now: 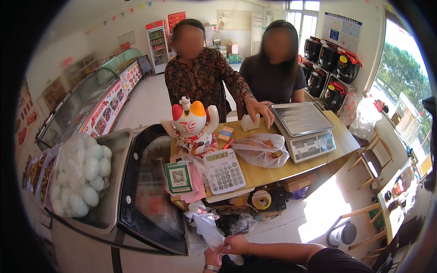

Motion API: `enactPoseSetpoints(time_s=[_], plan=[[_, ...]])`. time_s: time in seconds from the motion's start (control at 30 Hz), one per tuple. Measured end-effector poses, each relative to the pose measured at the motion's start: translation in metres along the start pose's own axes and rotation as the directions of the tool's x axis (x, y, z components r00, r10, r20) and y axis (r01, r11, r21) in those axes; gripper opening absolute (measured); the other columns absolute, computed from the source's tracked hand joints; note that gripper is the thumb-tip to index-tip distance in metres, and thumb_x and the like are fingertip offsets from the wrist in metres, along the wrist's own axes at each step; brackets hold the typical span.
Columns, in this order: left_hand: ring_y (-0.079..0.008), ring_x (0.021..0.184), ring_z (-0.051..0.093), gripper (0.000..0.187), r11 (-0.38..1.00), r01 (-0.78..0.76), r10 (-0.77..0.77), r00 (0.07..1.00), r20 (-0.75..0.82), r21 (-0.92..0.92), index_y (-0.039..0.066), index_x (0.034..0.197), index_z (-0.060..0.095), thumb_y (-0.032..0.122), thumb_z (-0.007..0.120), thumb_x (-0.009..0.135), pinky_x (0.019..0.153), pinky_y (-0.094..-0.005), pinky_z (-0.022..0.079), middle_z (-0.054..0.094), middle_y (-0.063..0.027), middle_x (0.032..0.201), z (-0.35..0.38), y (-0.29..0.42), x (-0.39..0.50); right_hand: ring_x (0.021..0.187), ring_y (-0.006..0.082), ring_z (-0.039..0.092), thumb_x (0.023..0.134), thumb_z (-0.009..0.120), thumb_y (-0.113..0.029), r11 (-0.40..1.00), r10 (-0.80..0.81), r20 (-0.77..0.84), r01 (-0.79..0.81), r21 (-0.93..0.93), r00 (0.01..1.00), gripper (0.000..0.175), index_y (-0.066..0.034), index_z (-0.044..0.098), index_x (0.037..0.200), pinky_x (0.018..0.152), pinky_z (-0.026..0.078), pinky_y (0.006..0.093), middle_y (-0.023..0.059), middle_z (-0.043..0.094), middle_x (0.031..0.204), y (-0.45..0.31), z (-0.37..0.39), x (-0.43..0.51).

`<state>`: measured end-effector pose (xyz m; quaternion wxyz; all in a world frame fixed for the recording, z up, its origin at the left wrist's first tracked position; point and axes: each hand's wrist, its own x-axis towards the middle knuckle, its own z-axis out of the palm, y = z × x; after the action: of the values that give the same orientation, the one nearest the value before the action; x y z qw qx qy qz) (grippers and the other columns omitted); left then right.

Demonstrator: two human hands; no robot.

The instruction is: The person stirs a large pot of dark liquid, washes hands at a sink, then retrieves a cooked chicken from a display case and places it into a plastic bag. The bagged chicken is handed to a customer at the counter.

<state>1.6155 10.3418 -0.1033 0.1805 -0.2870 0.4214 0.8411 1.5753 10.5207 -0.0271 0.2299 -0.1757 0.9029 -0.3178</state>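
At the bottom of the head view, my left hand point(213, 256), with a metal-banded watch at the wrist, pinches the lower end of a thin white plastic bag point(206, 228). My right hand point(237, 244) grips the same end, its fingers close against the left ones. The bag stretches up to a bunch of white bags point(198, 208) hanging at the counter's near corner. Above them on the wooden counter point(264, 173) lie a white calculator point(225, 172) and a green-framed payment code stand point(179, 177) resting over pink papers point(194, 196).
A lucky cat figure point(192, 126), a bagged food item point(261, 148) and a weighing scale point(304, 129) stand on the counter. Two people face me behind it; one reaches a hand point(259, 111) to a small white object. Bagged pale eggs point(82, 177) fill a metal tray point(112, 218) at left.
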Motion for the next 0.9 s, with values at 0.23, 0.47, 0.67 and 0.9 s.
enactPoseSetpoints(time_s=[0.23,0.47,0.67,0.9], plan=[[-0.0284,0.096,0.071,0.041,0.988,0.017,-0.003,0.996,-0.093,0.152,-0.001,0.124,0.062,-0.006,0.074,0.086,0.075,-0.0397,0.060,0.072,-0.0116,0.113,0.011,0.006,-0.008,0.094,0.0384,0.070,0.087,0.069,-0.033,0.995,0.033,-0.032,-0.030,0.091,0.999,0.026,-0.0081,0.071,0.095,0.081,0.056,0.0490,0.0178,0.072,0.097,0.009,0.019,0.003],[-0.0243,0.085,0.071,0.033,0.996,-0.022,0.028,0.997,-0.071,0.082,0.002,0.117,0.064,0.001,0.076,0.087,0.064,-0.0355,0.056,0.073,-0.0096,0.107,0.002,0.002,-0.018,0.095,0.0384,0.070,0.087,0.069,-0.031,0.994,0.084,-0.041,-0.081,0.068,0.996,0.022,-0.0091,0.071,0.093,0.080,0.056,0.0502,0.0168,0.073,0.098,0.015,0.019,0.001],[-0.0232,0.079,0.070,0.031,0.996,0.006,0.001,0.997,-0.083,0.085,0.001,0.115,0.065,0.001,0.077,0.086,0.065,-0.0348,0.056,0.073,-0.0092,0.102,-0.035,-0.009,-0.018,0.093,0.0399,0.070,0.087,0.070,-0.029,0.992,0.109,-0.044,-0.106,0.072,0.993,0.022,-0.0086,0.069,0.094,0.079,0.056,0.0513,0.0178,0.072,0.095,0.018,0.014,-0.004],[-0.0235,0.072,0.070,0.031,0.997,-0.020,0.027,0.996,-0.090,0.081,-0.003,0.110,0.066,0.001,0.080,0.083,0.062,-0.0347,0.059,0.073,-0.0120,0.096,-0.039,-0.009,-0.022,0.084,0.0415,0.068,0.085,0.072,-0.023,0.992,0.077,-0.181,-0.056,0.117,0.981,0.018,-0.0066,0.065,0.091,0.073,0.054,0.0516,0.0183,0.070,0.085,0.032,0.024,-0.004]])
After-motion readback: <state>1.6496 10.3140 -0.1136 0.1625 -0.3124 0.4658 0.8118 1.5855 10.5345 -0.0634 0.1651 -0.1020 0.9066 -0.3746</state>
